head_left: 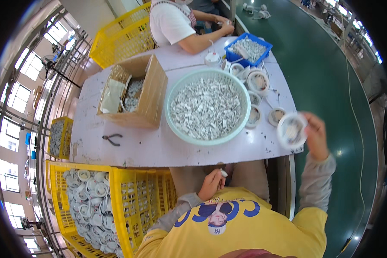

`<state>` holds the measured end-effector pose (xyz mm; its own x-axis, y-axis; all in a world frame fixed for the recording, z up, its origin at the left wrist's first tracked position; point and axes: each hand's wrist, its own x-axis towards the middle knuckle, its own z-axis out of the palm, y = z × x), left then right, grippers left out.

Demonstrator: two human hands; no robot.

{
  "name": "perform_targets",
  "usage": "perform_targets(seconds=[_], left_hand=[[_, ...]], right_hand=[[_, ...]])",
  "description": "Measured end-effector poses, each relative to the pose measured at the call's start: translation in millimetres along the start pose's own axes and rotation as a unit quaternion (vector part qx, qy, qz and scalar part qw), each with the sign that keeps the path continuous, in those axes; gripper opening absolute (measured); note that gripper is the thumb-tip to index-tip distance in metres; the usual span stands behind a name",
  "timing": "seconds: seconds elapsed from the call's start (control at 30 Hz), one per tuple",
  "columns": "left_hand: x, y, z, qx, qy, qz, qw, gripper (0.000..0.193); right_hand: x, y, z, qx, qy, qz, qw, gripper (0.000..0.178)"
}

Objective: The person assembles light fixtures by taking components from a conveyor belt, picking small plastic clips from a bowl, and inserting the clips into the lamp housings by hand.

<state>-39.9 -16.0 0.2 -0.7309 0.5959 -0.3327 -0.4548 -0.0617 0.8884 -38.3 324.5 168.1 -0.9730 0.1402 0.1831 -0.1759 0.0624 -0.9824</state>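
Observation:
My right hand (316, 136) grips a round white ring-shaped housing (292, 130) by its rim, over the table's right edge beside the green belt. Close to my lap, the fingers of my left hand (212, 184) are closed on a small white plastic part (223, 173). A pale green round basin (172, 124) full of small white plastic parts (207, 107) stands in front of me. Several similar round housings, one of them a round white housing (258, 81), lie along the basin's right side. Details inside the held housing are blurred.
A cardboard box (152, 94) and pliers (112, 139) are on the table's left. A blue bin (262, 53) of parts stands at the back. Yellow crates (116, 202) hold white housings at lower left. A green conveyor belt (331, 86) runs along the right; a co-worker (176, 26) sits opposite.

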Motion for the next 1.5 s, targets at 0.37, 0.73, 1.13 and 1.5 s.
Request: perform_targets(seconds=[0.37,0.73,1.13,1.5], left_hand=[[11.1,-12.8,-24.2,0.015,0.04,-0.023,0.999,0.019],[10.1,-17.4,-35.3,-0.002,0.061,-0.054,0.997,0.017],[3.3,-21.7,-23.5,0.023,0.037,-0.028,0.999,0.017],[-7.5,-16.9,-20.2,0.042,-0.015,0.045,0.998,0.011]], right_hand=[[288.4,34.2,-62.0,-0.257,0.067,0.015,0.964,0.031],[348.3,90.3,-43.5,-0.287,0.128,0.059,0.948,0.037],[325.0,70.4,29.5,-0.6,-0.105,-0.031,0.792,0.032],[212.4,-27.4,49.5,-0.268,0.02,-0.206,0.941,0.014]])
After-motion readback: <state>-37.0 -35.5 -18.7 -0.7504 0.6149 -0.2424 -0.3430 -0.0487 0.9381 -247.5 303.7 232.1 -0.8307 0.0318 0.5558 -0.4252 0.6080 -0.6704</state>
